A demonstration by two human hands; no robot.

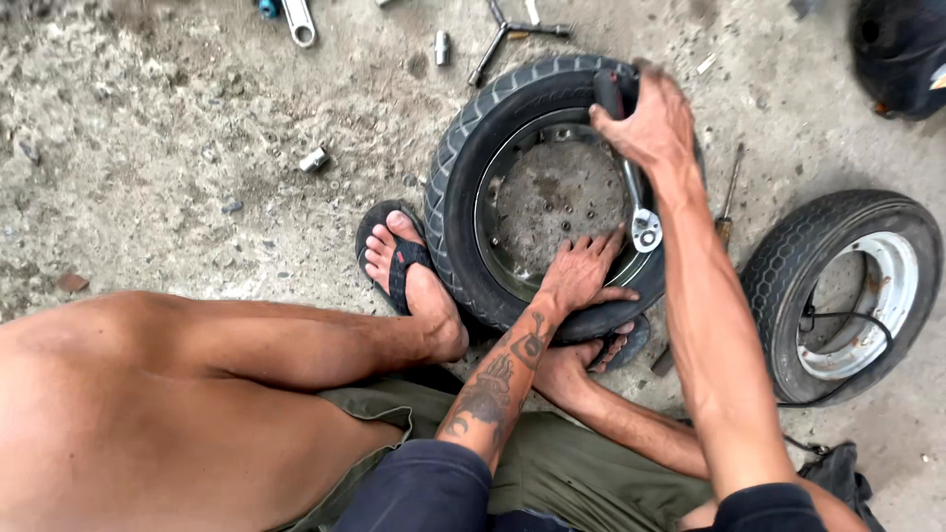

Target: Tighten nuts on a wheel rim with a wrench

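Knees and thigh point(197, 394) fill the lower left; mid-frame lies the tyre point(463, 167). Left hand point(581, 271) presses flat, fingers spread, on its rim; right hand point(650, 123) clenches the ratchet wrench point(641, 212) (keep its head seated squarely while turning).

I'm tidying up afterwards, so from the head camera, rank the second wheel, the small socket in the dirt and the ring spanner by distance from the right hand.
From the right hand:
1. Second wheel, lower right.
2. Small socket, on the dirt at left.
3. Ring spanner, top edge, upper left.
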